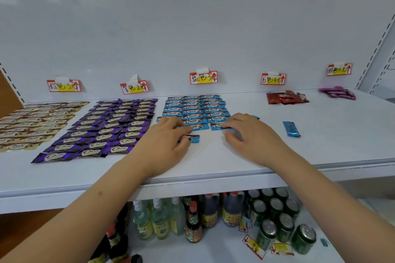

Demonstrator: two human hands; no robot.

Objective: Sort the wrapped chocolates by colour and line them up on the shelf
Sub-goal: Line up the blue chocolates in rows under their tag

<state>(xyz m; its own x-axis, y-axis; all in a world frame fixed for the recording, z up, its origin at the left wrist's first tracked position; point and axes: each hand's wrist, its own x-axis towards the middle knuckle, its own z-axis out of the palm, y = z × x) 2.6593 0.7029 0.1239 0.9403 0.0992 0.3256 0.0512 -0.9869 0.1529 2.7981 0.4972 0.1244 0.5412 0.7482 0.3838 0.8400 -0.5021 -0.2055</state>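
The left hand (pixel 168 136) lies flat, fingers nearly straight, pressing on a blue chocolate (pixel 192 138) under its fingertips. The right hand (pixel 248 134), fingers slightly bent, touches another blue chocolate (pixel 217 126). Just beyond both hands are the blue rows (pixel 195 109), printed "Choco". Further right lies a single blue piece (pixel 291 128).

"Choco" reads on the blue wrappers (pixel 193 111) and purple wrappers (pixel 111 132) lined up on the shelf. Handwritten price tags on the far wall include "蓝色3元" (pixel 203 77) and "红色4元" (pixel 273 79).
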